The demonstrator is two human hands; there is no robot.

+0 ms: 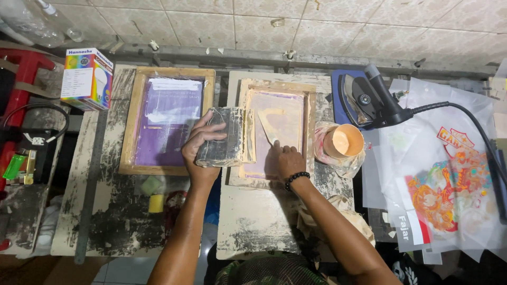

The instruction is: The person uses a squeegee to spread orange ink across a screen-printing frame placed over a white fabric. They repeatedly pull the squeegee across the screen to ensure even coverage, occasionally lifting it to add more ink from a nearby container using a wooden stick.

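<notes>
My left hand (203,145) grips a paint-caked squeegee block (226,136), held over the left edge of a small wooden screen frame (311,113). My right hand (288,161), with a black bead bracelet at the wrist, rests inside that frame and holds a thin spatula (267,126) smeared with cream-coloured paint on the pale mesh. Just right of the frame stands an open pot of peach-coloured paint (346,141) wrapped in plastic.
A larger wooden screen frame (129,126) with purple mesh lies to the left. A light-bulb box (87,78) stands at the far left. A clothes iron (364,97) with a black cord and printed transfer sheets (449,179) lie to the right. The stained board (259,221) reaches toward me.
</notes>
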